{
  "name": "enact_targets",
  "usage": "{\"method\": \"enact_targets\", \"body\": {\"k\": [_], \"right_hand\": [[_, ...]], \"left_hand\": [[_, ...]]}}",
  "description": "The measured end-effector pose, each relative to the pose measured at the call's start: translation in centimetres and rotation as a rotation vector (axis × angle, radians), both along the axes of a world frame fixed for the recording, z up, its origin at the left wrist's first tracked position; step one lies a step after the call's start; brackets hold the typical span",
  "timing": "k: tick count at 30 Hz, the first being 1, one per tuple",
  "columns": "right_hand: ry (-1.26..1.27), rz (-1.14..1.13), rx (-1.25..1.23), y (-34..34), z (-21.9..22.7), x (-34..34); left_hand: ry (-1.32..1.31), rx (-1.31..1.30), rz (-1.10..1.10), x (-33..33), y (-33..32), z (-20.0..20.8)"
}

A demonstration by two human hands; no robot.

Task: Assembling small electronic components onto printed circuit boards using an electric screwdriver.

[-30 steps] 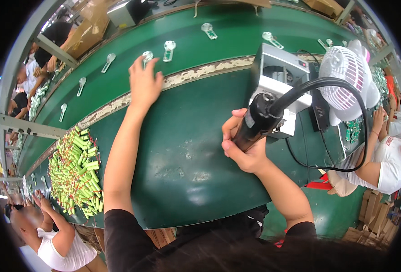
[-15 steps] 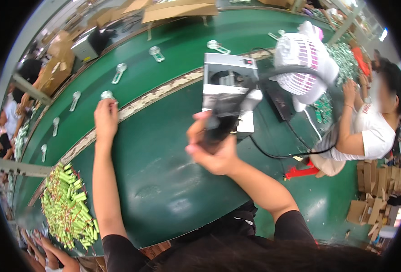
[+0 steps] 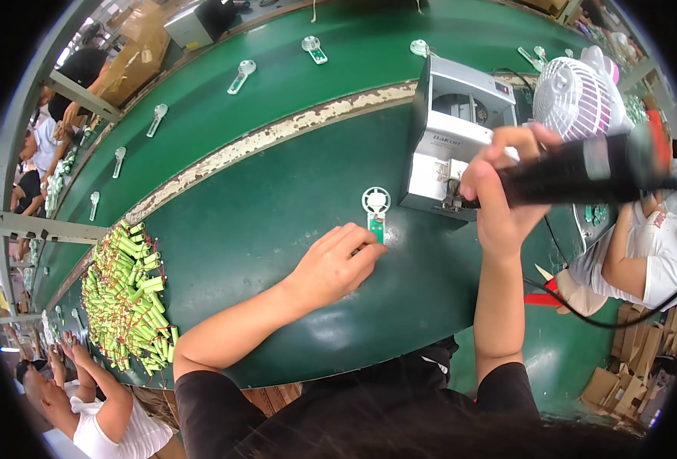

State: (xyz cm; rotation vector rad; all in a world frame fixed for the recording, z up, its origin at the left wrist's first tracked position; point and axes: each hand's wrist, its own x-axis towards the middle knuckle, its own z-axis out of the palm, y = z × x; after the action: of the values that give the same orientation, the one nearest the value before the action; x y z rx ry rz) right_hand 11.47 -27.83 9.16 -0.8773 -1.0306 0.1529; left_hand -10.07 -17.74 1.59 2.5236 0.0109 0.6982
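My left hand (image 3: 337,265) rests on the green bench (image 3: 262,222), its fingertips on the stem of a small white part with a round head and a green board (image 3: 376,212). My right hand (image 3: 503,187) grips a black electric screwdriver (image 3: 583,170) held sideways, its tip at the front of a grey box-shaped machine (image 3: 449,134). The tip itself is hidden behind my fingers.
A heap of green cylindrical cells with red wires (image 3: 128,294) lies at the bench's left. Several white parts (image 3: 240,76) ride the far green belt. A white fan (image 3: 575,96) stands right of the machine. Other people sit at right (image 3: 644,245) and lower left (image 3: 86,405).
My left hand pulled back from the far belt with a white part and set it on the bench near the machine. My right hand swung the screwdriver sideways to the machine's front.
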Motion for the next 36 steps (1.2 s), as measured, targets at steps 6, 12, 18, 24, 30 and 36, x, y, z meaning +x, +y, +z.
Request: {"method": "enact_targets", "body": {"k": [6,12,18,24,30,36], "right_hand": [[0.156,0.17,-0.153,-0.4,0.1,-1.1],[0.025,0.278,-0.089,0.5,-2.2,-3.3],[-0.129,0.283,-0.16,0.9,-4.3,-3.3],[-0.113,0.299,-0.139,1.1,-4.8,-4.1],[-0.057,0.298,-0.106,1.7,-5.7,-4.6],[-0.109,0.389,-0.129,1.8,-6.1,-4.4]], "left_hand": [[0.002,-0.001,0.019,0.0,0.9,1.4],[0.09,-0.044,-0.034,0.0,1.4,1.5],[0.094,-0.073,-0.115,0.2,1.4,0.6],[0.093,-0.075,-0.109,0.1,1.2,0.5],[0.109,-0.095,-0.111,0.2,1.4,0.3],[0.111,-0.074,-0.097,0.2,1.2,0.5]]}}
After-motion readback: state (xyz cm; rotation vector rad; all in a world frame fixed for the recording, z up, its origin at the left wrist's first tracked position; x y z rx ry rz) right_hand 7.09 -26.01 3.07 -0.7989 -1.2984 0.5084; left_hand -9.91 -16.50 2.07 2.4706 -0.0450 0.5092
